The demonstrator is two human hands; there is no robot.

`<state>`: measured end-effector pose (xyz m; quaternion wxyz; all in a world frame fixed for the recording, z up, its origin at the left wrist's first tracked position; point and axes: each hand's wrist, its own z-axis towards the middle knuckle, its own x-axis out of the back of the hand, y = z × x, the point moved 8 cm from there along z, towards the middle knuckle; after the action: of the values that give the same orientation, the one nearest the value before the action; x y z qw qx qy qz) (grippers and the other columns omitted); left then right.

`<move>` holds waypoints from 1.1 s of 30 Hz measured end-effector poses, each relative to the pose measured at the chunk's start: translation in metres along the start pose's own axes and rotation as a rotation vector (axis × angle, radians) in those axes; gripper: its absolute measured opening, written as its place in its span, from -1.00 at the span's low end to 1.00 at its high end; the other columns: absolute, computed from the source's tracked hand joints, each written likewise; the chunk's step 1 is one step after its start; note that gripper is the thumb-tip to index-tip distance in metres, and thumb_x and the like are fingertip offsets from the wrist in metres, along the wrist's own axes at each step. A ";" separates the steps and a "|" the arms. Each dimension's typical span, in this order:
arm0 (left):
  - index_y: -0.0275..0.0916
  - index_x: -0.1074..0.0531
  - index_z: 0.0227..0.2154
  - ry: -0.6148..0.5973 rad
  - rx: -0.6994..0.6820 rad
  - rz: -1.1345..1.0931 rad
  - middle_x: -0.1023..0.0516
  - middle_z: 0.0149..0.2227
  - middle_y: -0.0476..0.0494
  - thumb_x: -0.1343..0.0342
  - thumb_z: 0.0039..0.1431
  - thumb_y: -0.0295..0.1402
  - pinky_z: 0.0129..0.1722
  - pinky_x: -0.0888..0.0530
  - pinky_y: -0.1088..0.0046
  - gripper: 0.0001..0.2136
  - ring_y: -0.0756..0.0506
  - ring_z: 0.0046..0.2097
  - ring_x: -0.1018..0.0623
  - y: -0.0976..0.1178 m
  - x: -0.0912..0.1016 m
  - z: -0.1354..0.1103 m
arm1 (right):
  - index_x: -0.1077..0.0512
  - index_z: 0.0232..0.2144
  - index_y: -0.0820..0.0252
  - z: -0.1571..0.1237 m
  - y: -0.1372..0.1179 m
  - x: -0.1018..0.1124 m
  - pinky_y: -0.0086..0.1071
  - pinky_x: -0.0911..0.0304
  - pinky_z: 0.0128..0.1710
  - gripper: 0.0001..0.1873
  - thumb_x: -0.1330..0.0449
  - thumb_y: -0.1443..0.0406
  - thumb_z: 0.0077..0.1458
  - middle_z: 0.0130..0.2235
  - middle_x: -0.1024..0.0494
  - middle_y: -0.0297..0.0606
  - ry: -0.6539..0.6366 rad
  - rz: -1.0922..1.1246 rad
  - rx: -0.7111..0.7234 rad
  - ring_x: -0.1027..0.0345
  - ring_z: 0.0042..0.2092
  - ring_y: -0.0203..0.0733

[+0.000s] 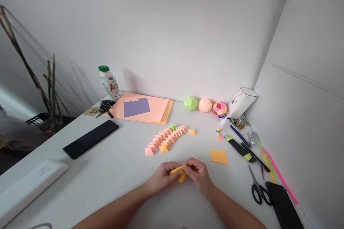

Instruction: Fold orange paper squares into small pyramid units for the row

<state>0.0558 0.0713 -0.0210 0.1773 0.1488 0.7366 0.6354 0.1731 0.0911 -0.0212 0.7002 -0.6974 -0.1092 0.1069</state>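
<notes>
Between my two hands is a small piece of folded orange paper (182,177), held just above the near middle of the table. My left hand (163,178) grips its left side, thumb on top. The fingers of my right hand (199,175) pinch its right edge. Flat on the table to the right lies an orange paper square (219,156). Beyond my hands, two rows of folded paper units (161,136) run away from me, mostly peach, with a few orange and green ones. A single orange folded unit (191,132) sits to their right.
Three paper balls (205,105) stand along the wall. At right lie scissors (258,188), a utility knife (240,149), pens and a black phone (285,204). Peach sheets (158,109), a bottle (109,84), a black slab (91,139) and a white case (29,191) occupy the left.
</notes>
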 end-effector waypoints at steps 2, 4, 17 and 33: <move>-0.29 -0.49 -0.34 0.012 -0.006 -0.001 -0.41 -0.47 -0.02 -0.11 0.06 -0.16 -0.51 -0.23 0.54 -0.73 0.03 -0.48 -0.27 0.000 0.001 0.000 | -0.51 -0.43 0.20 0.000 -0.001 -0.001 -0.41 -0.25 -0.40 -0.78 -0.24 0.15 -0.02 -0.46 -0.36 -0.33 0.006 0.012 -0.012 -0.26 -0.41 -0.27; -0.28 -0.49 -0.34 0.029 0.005 -0.014 -0.42 -0.46 -0.02 -0.13 0.03 -0.17 -0.51 -0.25 0.54 -0.74 0.04 -0.49 -0.28 -0.002 0.002 0.001 | -0.50 -0.45 0.22 0.000 0.000 0.000 -0.42 -0.23 -0.41 -0.77 -0.24 0.15 -0.02 -0.47 -0.36 -0.34 0.020 0.019 -0.030 -0.25 -0.42 -0.28; -0.30 -0.45 -0.36 0.191 0.074 -0.190 -0.32 -0.65 0.09 -0.19 -0.04 -0.11 -0.62 -0.24 0.55 -0.67 0.10 -0.65 -0.24 -0.014 0.015 0.005 | -0.36 -0.39 0.19 -0.007 0.006 0.003 -0.46 -0.21 -0.55 -0.78 -0.14 0.14 0.08 -0.48 -0.38 -0.35 0.129 -0.066 0.000 -0.21 -0.53 -0.34; -0.29 -0.41 -0.47 0.226 0.072 -0.255 -0.30 -0.69 0.13 -0.26 -0.13 -0.10 -0.64 -0.28 0.55 -0.67 0.09 -0.67 -0.29 -0.011 0.015 0.007 | -0.55 -0.31 0.21 -0.006 0.002 -0.005 -0.44 -0.19 -0.59 -0.70 -0.16 0.13 0.06 -0.54 -0.48 -0.30 0.041 -0.177 0.043 -0.19 -0.58 -0.34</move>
<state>0.0455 0.0821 -0.0334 0.1671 -0.0118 0.7870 0.5938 0.1701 0.0837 -0.0232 0.7237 -0.6719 -0.1538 0.0327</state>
